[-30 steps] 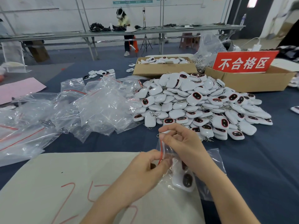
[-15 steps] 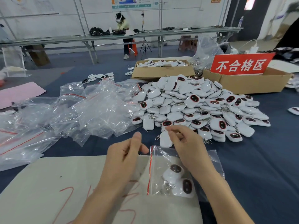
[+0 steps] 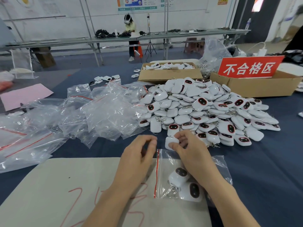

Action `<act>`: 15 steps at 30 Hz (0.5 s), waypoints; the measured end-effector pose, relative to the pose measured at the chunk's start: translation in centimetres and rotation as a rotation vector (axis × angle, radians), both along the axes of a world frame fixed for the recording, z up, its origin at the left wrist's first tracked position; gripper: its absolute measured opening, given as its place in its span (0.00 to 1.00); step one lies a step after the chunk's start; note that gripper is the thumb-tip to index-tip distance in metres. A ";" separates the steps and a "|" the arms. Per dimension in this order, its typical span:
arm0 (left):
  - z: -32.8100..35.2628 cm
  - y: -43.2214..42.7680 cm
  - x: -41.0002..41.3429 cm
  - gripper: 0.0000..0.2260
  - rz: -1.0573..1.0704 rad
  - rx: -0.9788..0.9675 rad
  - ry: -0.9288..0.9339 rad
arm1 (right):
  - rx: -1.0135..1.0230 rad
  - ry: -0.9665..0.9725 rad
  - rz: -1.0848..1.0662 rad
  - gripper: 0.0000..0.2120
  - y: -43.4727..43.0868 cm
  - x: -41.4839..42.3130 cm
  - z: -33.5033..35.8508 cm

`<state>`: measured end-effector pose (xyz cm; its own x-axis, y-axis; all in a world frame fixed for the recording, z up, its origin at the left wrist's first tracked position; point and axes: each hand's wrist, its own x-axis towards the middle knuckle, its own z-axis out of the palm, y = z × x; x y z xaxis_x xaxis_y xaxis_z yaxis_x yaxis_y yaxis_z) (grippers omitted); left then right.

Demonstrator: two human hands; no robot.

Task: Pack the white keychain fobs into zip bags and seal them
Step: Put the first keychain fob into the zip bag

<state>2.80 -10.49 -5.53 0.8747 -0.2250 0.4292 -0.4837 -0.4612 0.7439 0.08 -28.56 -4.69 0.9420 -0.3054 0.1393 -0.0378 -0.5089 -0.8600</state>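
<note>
White keychain fobs: two in the zip bag, a heap beyond it unpacked; right hand pinches another fob, left hand loosely curled, empty.

Location type: factory packing workshop. Reference item: pile of white keychain fobs on a blue-covered table.

- Left of the pile: a heap of empty zip bags.
- Directly behind it: an open carton holding more fobs.
- Behind it, to the right: a second carton bearing a red sign printed 不合格区.
- Far behind it: a long metal workbench with a standing worker.
</note>
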 end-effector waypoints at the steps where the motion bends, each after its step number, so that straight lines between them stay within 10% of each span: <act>1: 0.2 0.0 -0.1 0.11 -0.037 0.021 -0.045 | 0.124 -0.009 0.028 0.10 0.1 0.0 0.3; 7: 0.5 -0.2 -0.5 0.15 -0.160 0.041 -0.160 | 0.529 -0.010 0.258 0.07 0.3 -0.3 1.7; 15: 0.8 -0.2 -0.3 0.09 -0.212 -0.264 0.270 | 0.422 -0.072 0.281 0.06 1.7 -0.7 1.6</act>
